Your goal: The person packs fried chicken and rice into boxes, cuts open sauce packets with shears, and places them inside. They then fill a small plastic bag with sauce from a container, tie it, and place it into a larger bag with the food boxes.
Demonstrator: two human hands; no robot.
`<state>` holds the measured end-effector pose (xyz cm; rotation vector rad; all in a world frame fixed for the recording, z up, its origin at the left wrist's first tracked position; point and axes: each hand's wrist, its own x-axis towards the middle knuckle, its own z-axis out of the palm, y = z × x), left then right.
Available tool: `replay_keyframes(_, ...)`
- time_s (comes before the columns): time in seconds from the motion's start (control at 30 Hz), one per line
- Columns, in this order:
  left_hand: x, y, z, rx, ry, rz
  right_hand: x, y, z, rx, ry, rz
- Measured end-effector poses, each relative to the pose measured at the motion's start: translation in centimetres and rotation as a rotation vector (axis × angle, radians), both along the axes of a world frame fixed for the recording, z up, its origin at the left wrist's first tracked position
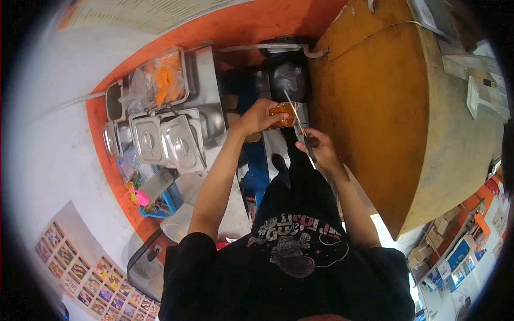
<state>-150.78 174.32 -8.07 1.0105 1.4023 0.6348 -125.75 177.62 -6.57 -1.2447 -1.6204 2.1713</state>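
Observation:
My left hand (258,115) is closed around a clear plastic packet (285,114) with orange-brown contents. In my right hand (321,148) is a knife (310,150), gripped by its black handle. Its long thin blade points up and to the left, crossing the right edge of the packet in this view. Beyond both hands stands a bin lined with a black bag (289,75), low by the floor. The blade's tip overlaps the bag's opening.
Left of me, a metal counter (211,80) carries lidded steel pans (147,140), a tray with orange bagged items (167,80) and a blue basket of small packets (160,200). A large wooden panel (369,117) rises close on my right.

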Motion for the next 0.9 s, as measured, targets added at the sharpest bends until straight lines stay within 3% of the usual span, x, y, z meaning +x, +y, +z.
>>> replay_keyframes(0.13,-0.2,2.4,-1.2,-0.025,0.044,-0.096,-1.1,0.6,-2.5,0.032,0.001,-0.095)
replay_keyframes(0.47,-0.8,4.4,-4.7,-0.018,-0.085,-0.044,-2.2,2.7,-5.2,0.008,-0.068,-0.087)
replay_keyframes(0.57,-1.1,4.7,-5.7,-0.069,-0.097,-0.084,-3.0,2.8,-5.4,0.131,0.060,-0.181)
replay_keyframes(0.67,-1.0,4.8,-6.4,-0.067,-0.119,-0.097,-3.4,3.9,-3.8,0.151,-0.117,-0.140)
replay_keyframes(0.73,-0.9,4.5,-6.1,-0.078,-0.168,-0.059,-3.5,3.7,-5.2,0.114,-0.050,-0.226)
replay_keyframes(0.8,-0.8,3.6,-5.3,0.136,-0.031,-0.099,-3.2,2.7,-6.3,0.099,-0.075,-0.313)
replay_keyframes(0.9,-0.1,0.6,-2.7,0.118,0.051,-0.008,-1.5,1.8,-5.0,-0.013,-0.119,-0.391)
